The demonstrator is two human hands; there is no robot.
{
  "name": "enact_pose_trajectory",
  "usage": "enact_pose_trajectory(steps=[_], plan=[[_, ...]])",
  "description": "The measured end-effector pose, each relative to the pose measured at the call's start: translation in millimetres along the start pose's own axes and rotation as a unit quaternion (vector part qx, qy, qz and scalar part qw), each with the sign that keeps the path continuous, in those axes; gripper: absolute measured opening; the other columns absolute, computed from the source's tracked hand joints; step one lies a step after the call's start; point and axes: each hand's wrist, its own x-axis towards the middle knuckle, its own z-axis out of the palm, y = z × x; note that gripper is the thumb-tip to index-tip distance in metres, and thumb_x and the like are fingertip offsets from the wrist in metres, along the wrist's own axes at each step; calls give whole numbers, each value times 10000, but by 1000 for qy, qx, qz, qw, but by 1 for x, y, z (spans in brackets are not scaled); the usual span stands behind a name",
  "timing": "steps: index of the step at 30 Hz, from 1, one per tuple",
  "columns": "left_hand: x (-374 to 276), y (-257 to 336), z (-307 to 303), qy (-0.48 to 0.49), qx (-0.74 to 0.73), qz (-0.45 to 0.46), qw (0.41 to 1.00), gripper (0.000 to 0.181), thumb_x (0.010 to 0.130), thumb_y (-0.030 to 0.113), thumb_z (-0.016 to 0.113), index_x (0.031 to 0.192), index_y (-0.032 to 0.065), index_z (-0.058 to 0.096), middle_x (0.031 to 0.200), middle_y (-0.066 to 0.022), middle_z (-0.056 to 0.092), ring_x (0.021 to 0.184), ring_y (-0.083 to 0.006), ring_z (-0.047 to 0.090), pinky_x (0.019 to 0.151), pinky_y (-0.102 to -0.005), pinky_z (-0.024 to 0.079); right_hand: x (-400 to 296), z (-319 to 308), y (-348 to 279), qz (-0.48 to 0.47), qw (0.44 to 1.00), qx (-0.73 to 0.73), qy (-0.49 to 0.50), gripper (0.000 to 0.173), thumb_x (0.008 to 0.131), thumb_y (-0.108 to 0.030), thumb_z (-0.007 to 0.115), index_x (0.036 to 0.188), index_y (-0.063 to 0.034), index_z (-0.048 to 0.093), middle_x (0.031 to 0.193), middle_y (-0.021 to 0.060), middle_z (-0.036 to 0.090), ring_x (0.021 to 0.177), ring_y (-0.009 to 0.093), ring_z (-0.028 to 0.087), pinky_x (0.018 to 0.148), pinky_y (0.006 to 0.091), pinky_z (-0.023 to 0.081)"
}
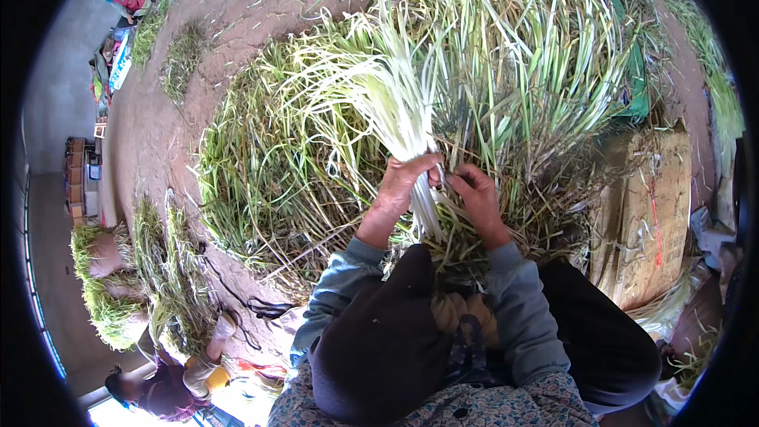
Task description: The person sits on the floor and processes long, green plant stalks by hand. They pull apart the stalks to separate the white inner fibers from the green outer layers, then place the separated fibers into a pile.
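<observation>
My left hand (405,181) grips a bundle of pale, blanched leafy stalks (409,112), which look like garlic chives. Their loose leaves fan out away from me, and the white stem ends (425,207) hang below my fist towards my knees. Close beside the bundle is my right hand (479,198), its thumb and forefinger bent together at the stems. Whether a thin stalk is pinched between those fingertips is too small to tell. Beneath and beyond both hands spreads a large heap of green and yellowing stalks (284,148), with dry brown leaves mixed in.
A worn cardboard piece (643,219) stands at my right, near green sheeting (637,83). Black cord (267,307) lies on the earthen floor (237,18) at left. One person (166,388) works beside more stalks (178,279) at lower left; another person (133,0) sits far left.
</observation>
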Motion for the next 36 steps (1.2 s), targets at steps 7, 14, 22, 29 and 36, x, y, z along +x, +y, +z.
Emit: enact_pose_trajectory(steps=[7,14,22,29,36], plan=[[2,35,-28,44,-87,98,990,225,699,95,690,879,11,585,700,-77,611,532,-137,569,496,-266,494,-31,-102,8,-26,929,-345,135,127,752,-95,588,830,4,579,675,115,567,597,198,557,545,314,440],[-5,52,-28,58,-104,116,986,169,745,105,650,860,-4,592,616,-67,593,522,-145,570,509,-267,490,-67,-171,25,67,789,-581,188,271,728,-234,591,891,-19,594,780,198,588,756,351,572,642,403,442],[-21,38,-18,22,-33,82,996,179,745,141,654,857,11,603,589,-64,588,512,-144,553,500,-280,464,0,-19,-75,-264,833,-483,50,234,813,-282,575,854,-52,577,689,66,600,454,112,504,403,260,424],[-16,27,0,38,-61,55,996,88,739,45,615,815,3,601,557,-54,565,465,-128,530,438,-236,436,32,42,-57,-73,997,-12,15,165,794,-126,586,865,24,590,840,86,607,724,137,566,651,249,453],[-14,13,-8,-13,-35,33,999,224,716,154,687,860,4,604,613,-58,591,480,-120,537,456,-246,457,9,15,-54,-41,995,-88,25,251,821,-183,571,955,29,580,813,45,606,737,115,547,696,225,429]])
